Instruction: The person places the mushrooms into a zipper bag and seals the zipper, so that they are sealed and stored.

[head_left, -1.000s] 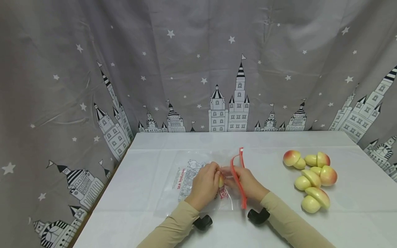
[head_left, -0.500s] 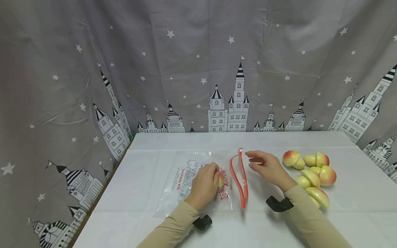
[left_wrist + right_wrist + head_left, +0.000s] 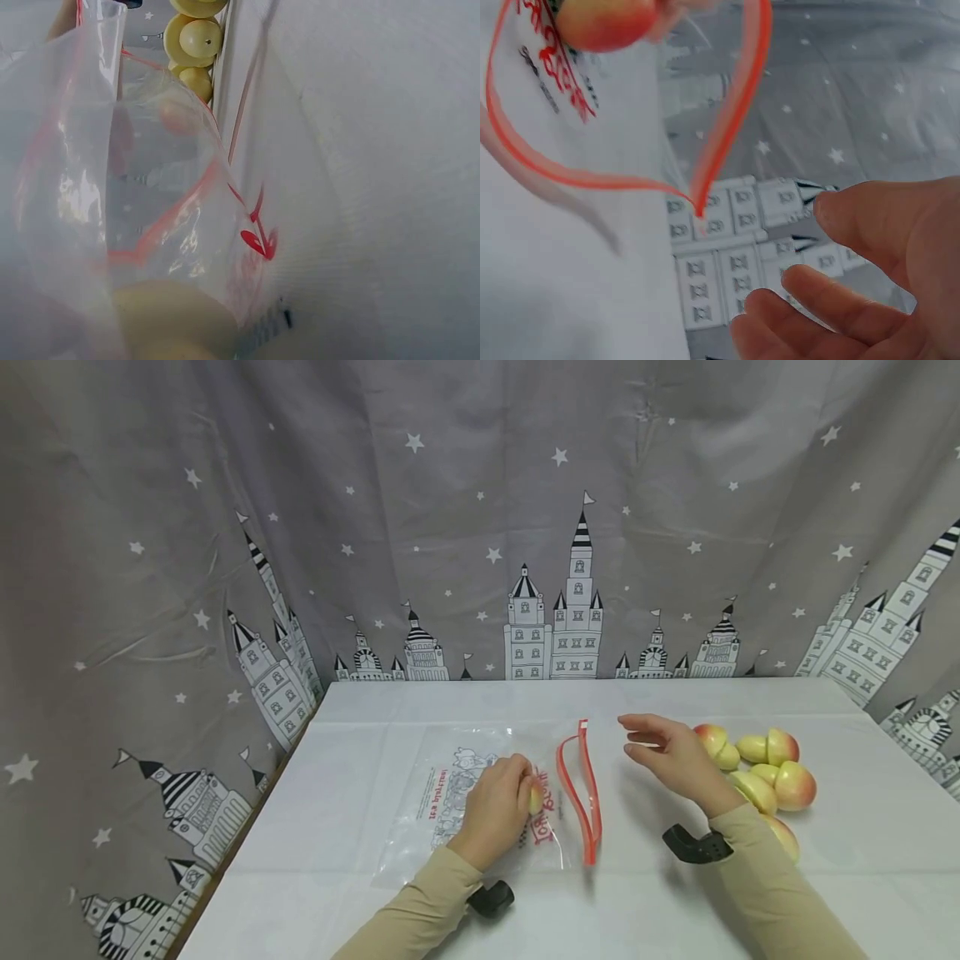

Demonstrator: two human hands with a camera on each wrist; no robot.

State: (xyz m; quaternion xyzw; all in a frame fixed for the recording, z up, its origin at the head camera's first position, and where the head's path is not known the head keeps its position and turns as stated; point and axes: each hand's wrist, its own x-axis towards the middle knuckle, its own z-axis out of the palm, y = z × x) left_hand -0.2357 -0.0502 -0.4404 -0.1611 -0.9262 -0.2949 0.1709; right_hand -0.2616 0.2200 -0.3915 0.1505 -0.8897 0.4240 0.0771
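A clear zip bag (image 3: 412, 852) with a red zip edge (image 3: 592, 793) lies on the table, its mouth parted toward the right. My left hand (image 3: 495, 806) grips a yellow and red toy mushroom (image 3: 536, 799) at the bag; whether plastic lies between them I cannot tell. In the right wrist view this mushroom (image 3: 607, 22) shows its reddish rounded side beyond the zip. My right hand (image 3: 675, 764) hovers right of the bag mouth, fingers relaxed and apart, holding nothing. Several similar mushrooms (image 3: 793, 785) lie behind and beside it, partly hidden by the hand and sleeve.
The table is covered by a white cloth (image 3: 300, 860). Behind it hangs a grey curtain (image 3: 465, 527) printed with castles and stars. A black wrist camera (image 3: 491, 900) sits under the left wrist, another black camera (image 3: 697, 845) under the right.
My right hand has come out from the bag's mouth and moved right toward the loose mushrooms, now without anything in it. The left hand keeps its hold on the mushroom at the bag.
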